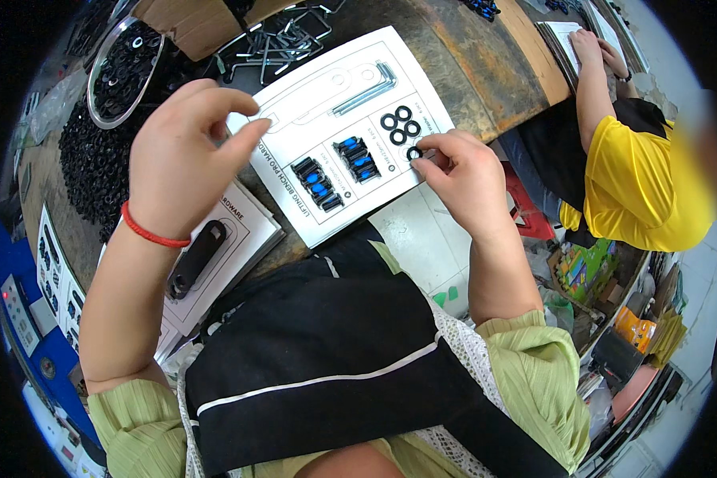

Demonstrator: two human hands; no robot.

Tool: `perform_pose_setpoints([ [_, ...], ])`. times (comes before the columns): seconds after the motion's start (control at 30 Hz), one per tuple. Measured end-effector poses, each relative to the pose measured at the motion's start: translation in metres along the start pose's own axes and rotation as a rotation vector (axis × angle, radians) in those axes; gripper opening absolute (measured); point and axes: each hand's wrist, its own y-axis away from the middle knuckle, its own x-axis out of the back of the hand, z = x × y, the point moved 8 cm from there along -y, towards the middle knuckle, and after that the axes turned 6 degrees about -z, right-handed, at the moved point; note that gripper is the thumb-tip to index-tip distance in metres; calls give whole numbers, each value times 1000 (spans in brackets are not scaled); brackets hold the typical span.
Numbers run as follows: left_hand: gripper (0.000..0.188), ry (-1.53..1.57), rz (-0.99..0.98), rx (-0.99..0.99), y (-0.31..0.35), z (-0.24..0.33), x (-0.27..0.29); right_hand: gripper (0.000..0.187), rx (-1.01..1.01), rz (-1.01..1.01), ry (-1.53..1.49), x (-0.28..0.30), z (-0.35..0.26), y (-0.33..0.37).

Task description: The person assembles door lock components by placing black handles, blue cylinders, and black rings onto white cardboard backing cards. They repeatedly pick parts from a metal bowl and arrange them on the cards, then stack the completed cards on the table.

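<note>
A white printed card (pixel 295 103) lies before me on the workbench. On it sit two L-shaped hex keys (pixel 365 92), two rows of black bolts with blue patches (pixel 317 183) and a cluster of black washers (pixel 400 123). My right hand (pixel 470 179) is at the card's right edge, thumb and forefinger pinched on one black washer (pixel 413 153) beside the cluster. Over the card's left edge hovers my left hand (pixel 183 131), its thumb and forefinger apart with nothing visible between them.
Loose black washers (pixel 95 167) are heaped at the left around a round tray (pixel 93 99). More hex keys (pixel 275 44) lie by a cardboard box (pixel 187 24). A black flat part (pixel 197 259) rests on a card stack. At the right, a person in yellow (pixel 633 183) handles cards.
</note>
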Motion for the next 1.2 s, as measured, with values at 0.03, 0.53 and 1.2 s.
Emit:
perform_pose_setpoints([
  [0.03,15,-3,26,51,4,-10,5,19,5,7,6,0,-2,0],
  [0.53,35,-402,-123,566,-20,-209,50,11,179,243,-210,27,-32,9],
  [1.2,30,-415,14,616,-2,-235,67,10,136,247,-210,37,-17,3],
])
